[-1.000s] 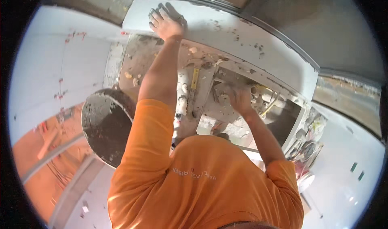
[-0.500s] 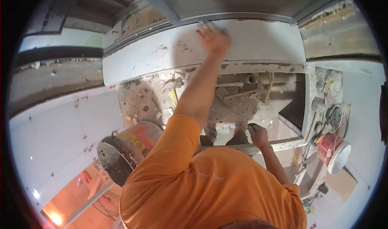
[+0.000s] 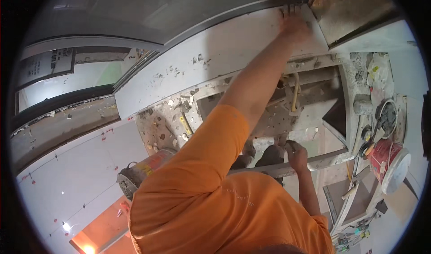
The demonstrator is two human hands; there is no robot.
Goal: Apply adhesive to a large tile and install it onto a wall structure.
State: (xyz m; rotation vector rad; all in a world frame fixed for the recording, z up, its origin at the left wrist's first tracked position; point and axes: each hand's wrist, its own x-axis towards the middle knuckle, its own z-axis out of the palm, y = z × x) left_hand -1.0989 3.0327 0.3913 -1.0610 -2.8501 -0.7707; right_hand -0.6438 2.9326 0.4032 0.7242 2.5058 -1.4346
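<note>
My left hand [image 3: 294, 24], slightly blurred, lies with fingers stretched out on the far right end of a white sill slab [image 3: 242, 36]. Its fingertips reach the grey window frame [image 3: 211, 26] behind the slab. Grey smears of mortar mark the slab's left half. Closer to my body, my right hand [image 3: 298, 157] is closed above the near edge of a framed opening [image 3: 321, 161]. Its fingertips look dark, and whatever they may hold is hidden.
To the left stand a mortar-stained bucket [image 3: 152, 164] and a rubble-strewn ledge [image 3: 155, 128]. A yellow hose [image 3: 295, 92] rises inside the opening. On the right are a pail of grey mortar [image 3: 387, 117], a red bucket [image 3: 387, 159] and a grey block [image 3: 362, 106].
My left hand has slid rightward along the slab, from near its middle to its right end. The view has turned and shifted. My right hand remains closed near the opening's edge.
</note>
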